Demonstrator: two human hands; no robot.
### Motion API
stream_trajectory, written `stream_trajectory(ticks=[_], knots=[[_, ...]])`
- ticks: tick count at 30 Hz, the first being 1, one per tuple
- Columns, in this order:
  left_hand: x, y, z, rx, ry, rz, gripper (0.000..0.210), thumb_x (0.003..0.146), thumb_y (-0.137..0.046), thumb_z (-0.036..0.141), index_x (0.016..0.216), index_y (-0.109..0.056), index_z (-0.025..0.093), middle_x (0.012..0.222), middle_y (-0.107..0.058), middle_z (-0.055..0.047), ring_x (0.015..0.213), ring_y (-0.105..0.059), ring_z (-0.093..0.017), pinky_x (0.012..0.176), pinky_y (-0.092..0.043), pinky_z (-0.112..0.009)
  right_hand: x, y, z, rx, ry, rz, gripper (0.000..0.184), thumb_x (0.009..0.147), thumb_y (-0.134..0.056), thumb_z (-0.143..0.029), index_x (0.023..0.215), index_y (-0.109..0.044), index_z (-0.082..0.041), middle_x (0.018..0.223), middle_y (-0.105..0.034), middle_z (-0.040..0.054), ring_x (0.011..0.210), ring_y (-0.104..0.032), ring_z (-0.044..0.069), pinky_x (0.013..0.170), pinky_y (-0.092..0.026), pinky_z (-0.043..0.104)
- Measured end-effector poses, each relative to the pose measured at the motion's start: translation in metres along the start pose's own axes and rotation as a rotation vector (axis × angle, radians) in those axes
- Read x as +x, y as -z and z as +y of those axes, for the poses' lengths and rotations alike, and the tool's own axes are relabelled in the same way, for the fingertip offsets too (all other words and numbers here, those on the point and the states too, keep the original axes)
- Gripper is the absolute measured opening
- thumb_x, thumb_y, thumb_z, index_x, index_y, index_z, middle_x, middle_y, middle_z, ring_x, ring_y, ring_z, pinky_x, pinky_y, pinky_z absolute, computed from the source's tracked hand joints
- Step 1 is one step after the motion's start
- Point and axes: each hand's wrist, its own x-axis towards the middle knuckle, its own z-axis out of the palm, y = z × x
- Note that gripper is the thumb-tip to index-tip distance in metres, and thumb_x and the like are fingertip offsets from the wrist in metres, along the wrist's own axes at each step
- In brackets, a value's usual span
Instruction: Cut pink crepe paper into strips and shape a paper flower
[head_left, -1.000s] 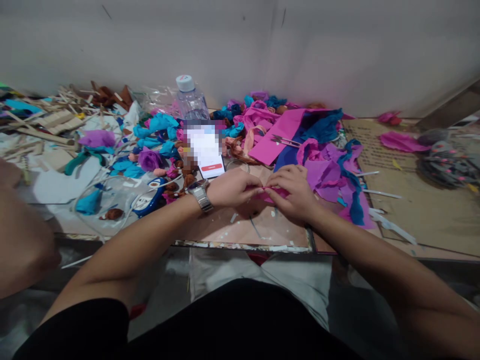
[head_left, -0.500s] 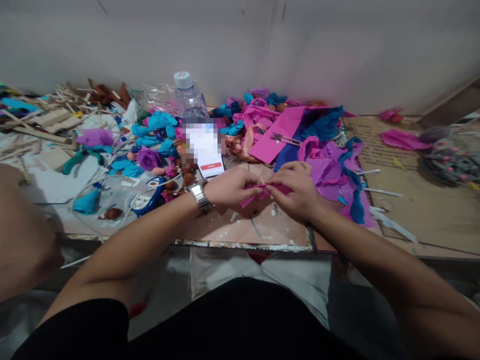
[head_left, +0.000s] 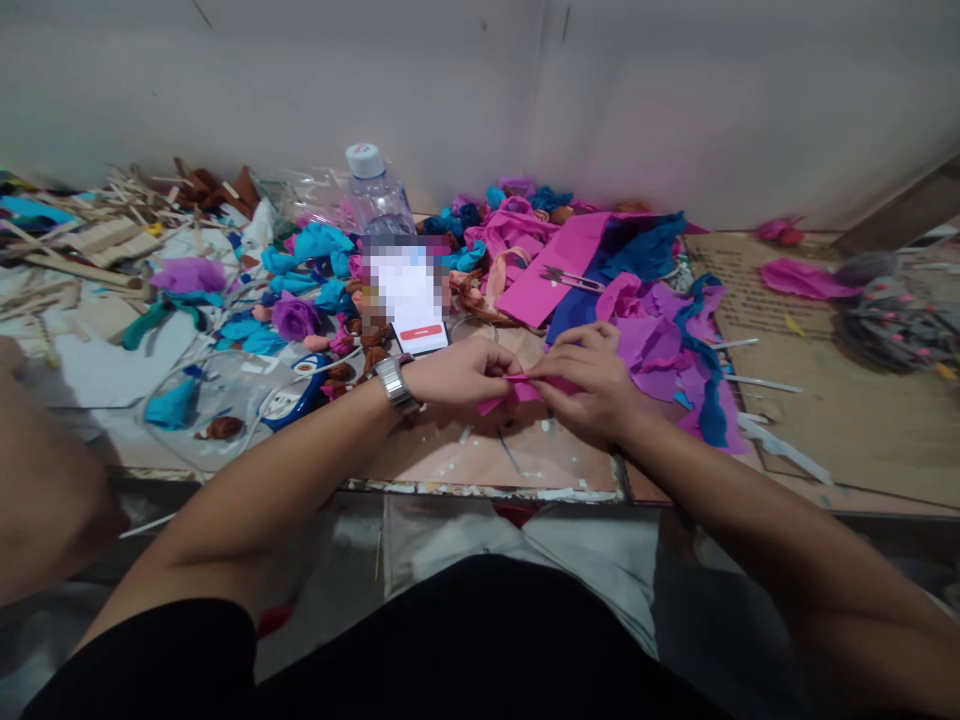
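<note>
Between my two hands is a strip of pink crepe paper point(head_left: 527, 391), held just above the table. My left hand point(head_left: 469, 372), with a metal watch point(head_left: 396, 384) on its wrist, pinches the strip's left part between thumb and fingers. On the other side my right hand point(head_left: 589, 385) grips the same strip, its fingertips close to the left thumb. Beyond the hands lies a larger pink sheet point(head_left: 536, 290) with small thread snips point(head_left: 572, 279) on it. Purple crepe paper point(head_left: 660, 335) spreads to the right of my right hand.
A phone point(head_left: 414, 300) leans in front of a water bottle point(head_left: 381, 195). Paper flowers point(head_left: 298, 315), green-handled pliers point(head_left: 161, 320) and wood sticks point(head_left: 82, 265) crowd the left. Cardboard point(head_left: 810, 400) and a white knife-shaped tool point(head_left: 787, 450) lie right. Another person's arm point(head_left: 49, 490) reaches in at left.
The fingers of both hands have shifted slightly along the pink strip, and its shape between them differs a little. The things on the table stay in place.
</note>
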Motion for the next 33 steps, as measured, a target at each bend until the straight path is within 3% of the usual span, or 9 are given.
stream_trajectory(ticks=[7, 14, 24, 33], knots=[[0.0012, -0.0009, -0.0016, -0.103, 0.032, -0.023, 0.016, 0.09, -0.061, 0.023, 0.095, -0.073, 0.013, 0.075, -0.073, -0.003, 0.06, -0.063, -0.011, 0.058, -0.046, -0.021, -0.0002, -0.0006, 0.0008, -0.03, 0.045, 0.024, 0.009, 0.096, -0.071, -0.03, 0.097, -0.079, -0.032, 0.092, -0.08, 0.0005, 0.104, -0.065, 0.028, 0.101, -0.036, 0.055], [0.0034, -0.0006, -0.008, -0.06, -0.022, 0.019, 0.038, 0.099, -0.06, 0.047, 0.093, -0.075, 0.013, 0.078, -0.073, -0.004, 0.062, -0.059, -0.011, 0.057, -0.043, -0.021, -0.0015, -0.0008, 0.0012, -0.061, 0.055, 0.004, 0.007, 0.097, -0.072, -0.029, 0.098, -0.078, -0.031, 0.096, -0.082, -0.0004, 0.105, -0.066, 0.027, 0.103, -0.033, 0.055], [0.0026, 0.0001, -0.006, -0.044, -0.025, 0.024, 0.028, 0.096, -0.066, 0.038, 0.094, -0.076, 0.012, 0.078, -0.074, -0.003, 0.062, -0.06, -0.009, 0.058, -0.042, -0.019, -0.002, -0.0002, 0.0011, -0.048, 0.062, 0.024, 0.007, 0.097, -0.072, -0.03, 0.099, -0.079, -0.031, 0.095, -0.081, 0.0005, 0.104, -0.065, 0.028, 0.103, -0.037, 0.056], [0.0029, -0.0034, -0.0044, -0.234, 0.023, -0.049, 0.025, 0.095, -0.068, 0.037, 0.097, -0.072, 0.012, 0.091, -0.081, -0.012, 0.079, -0.077, -0.017, 0.07, -0.057, -0.023, -0.0026, -0.0006, 0.0006, -0.098, 0.12, 0.042, 0.01, 0.095, -0.072, -0.026, 0.1, -0.079, -0.032, 0.096, -0.08, 0.001, 0.101, -0.065, 0.027, 0.101, -0.038, 0.055]])
